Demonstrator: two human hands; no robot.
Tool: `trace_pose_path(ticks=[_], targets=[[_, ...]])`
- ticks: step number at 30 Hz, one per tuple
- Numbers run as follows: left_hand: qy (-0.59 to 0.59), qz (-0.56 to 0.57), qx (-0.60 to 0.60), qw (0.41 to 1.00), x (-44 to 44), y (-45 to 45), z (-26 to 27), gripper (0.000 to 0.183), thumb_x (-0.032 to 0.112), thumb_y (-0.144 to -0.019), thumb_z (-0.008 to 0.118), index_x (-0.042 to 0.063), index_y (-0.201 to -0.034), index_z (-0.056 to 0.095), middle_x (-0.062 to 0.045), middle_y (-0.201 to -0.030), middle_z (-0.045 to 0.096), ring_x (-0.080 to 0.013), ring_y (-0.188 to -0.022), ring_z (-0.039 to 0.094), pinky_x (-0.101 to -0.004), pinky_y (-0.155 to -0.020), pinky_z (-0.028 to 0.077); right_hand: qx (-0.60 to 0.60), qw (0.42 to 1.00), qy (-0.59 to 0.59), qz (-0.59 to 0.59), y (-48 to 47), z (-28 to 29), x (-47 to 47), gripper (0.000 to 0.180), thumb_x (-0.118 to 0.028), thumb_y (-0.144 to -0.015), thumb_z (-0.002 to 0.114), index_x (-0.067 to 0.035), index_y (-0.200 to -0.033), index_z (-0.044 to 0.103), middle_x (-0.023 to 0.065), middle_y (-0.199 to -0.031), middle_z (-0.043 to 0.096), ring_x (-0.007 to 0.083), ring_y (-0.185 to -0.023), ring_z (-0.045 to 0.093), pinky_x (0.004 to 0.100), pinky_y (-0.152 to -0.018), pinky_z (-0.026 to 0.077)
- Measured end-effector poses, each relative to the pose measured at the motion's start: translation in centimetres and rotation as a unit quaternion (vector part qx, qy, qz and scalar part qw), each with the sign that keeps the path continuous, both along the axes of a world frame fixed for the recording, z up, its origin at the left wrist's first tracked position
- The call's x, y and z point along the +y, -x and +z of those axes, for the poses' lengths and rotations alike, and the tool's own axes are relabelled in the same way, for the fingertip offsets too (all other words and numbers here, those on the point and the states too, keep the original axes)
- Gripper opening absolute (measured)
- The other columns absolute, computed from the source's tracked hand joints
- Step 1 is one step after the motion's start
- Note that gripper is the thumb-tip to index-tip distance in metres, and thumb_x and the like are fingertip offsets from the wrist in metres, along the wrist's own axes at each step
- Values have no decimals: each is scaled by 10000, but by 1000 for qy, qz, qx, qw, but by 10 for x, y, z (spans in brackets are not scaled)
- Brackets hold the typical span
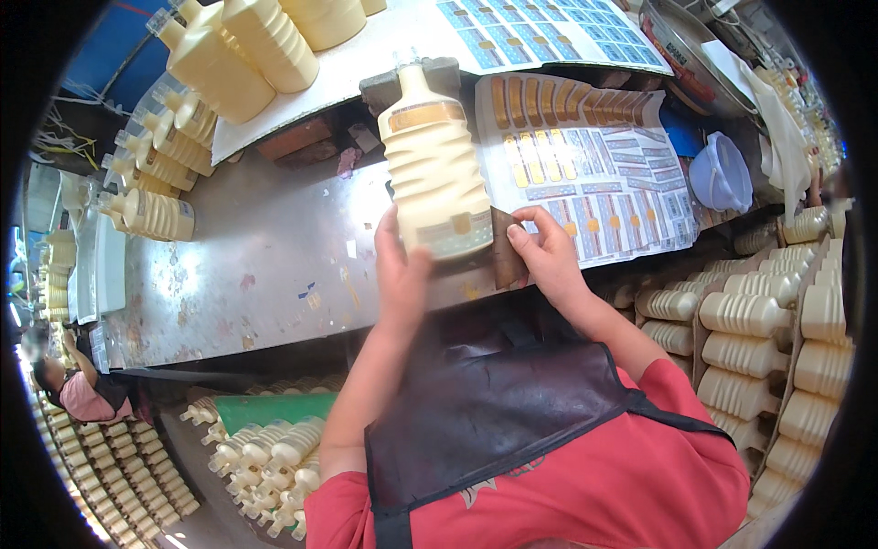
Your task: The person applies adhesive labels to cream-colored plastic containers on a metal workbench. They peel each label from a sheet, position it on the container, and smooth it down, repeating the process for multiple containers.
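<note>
A cream plastic bottle (433, 171) with a ribbed body and clear neck tip lies before me, its neck end against a grey block (444, 74). One gold label (426, 117) crosses its shoulder, and a pale blue label with a gold patch (456, 232) is near its base. My left hand (400, 274), partly blurred, grips the bottle's lower left side; some of its fingers are hidden. Between the thumb and fingers of my right hand (547, 250) is a thin brown flat piece (506, 250), beside the bottle's lower right edge.
Label sheets (597, 165) cover the right of the metal table (240, 274). A pale bucket (719, 171) stands beyond them. Upright bottles (212, 65) occupy the raised white board (343, 65). Stacked bottles (744, 316) fill the lower right; more (274, 453) lie below left. Another person (89, 391) is far left.
</note>
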State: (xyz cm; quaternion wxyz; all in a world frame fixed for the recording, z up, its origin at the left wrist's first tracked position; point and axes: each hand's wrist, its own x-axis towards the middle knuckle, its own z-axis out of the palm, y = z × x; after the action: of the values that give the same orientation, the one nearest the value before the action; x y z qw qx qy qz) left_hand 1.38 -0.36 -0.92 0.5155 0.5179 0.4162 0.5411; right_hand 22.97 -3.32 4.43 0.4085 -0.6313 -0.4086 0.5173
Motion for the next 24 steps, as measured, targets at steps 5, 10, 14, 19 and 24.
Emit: trace_pose_path(ticks=[5, 10, 14, 19, 24], targets=[[-34, 2, 94, 995, -4, -6, 12, 889, 343, -804, 865, -4, -1488, 416, -176, -1428, 502, -283, -1323, 515, -405, -1120, 411, -10, 1000, 11, -12, -15, -17, 4, 273, -225, -998, 646, -24, -1180, 617, 6, -652, 574, 94, -525, 547, 289, -454, 467], [12, 30, 97, 995, -7, -8, 19, 847, 102, -786, 896, -6, -1477, 418, -95, -1402, 561, -214, -1261, 567, -375, -1121, 426, -8, 997, -64, -41, -35, -6, 19, 272, -198, -981, 676, -26, -1186, 627, 4, -694, 608, 75, -599, 571, 261, -526, 469], [-45, 66, 218, 973, -11, -3, 19, 875, 103, -753, 912, -16, -1481, 441, -121, -1392, 591, -225, -1280, 570, -371, -1128, 423, 19, 986, -152, -67, -33, 40, 46, 283, -199, -969, 688, -34, -1191, 631, 33, -765, 647, 78, -681, 603, 278, -589, 476], [-48, 85, 249, 964, -12, -13, 39, 900, 96, -734, 911, -30, -1495, 447, -140, -1388, 615, -222, -1314, 555, -374, -1139, 411, -124, 944, -305, -19, -4, 70, 96, 342, -287, -930, 676, -66, -1188, 637, 176, -914, 731, 329, -819, 705, 429, -754, 529], [7, 63, 186, 980, -9, -9, 36, 872, 81, -739, 905, -12, -1475, 446, -126, -1372, 612, -214, -1285, 570, -378, -1121, 430, -184, 953, -239, 19, 17, 68, 112, 316, -312, -938, 667, -72, -1142, 695, 222, -1047, 727, 372, -968, 704, 436, -848, 543]])
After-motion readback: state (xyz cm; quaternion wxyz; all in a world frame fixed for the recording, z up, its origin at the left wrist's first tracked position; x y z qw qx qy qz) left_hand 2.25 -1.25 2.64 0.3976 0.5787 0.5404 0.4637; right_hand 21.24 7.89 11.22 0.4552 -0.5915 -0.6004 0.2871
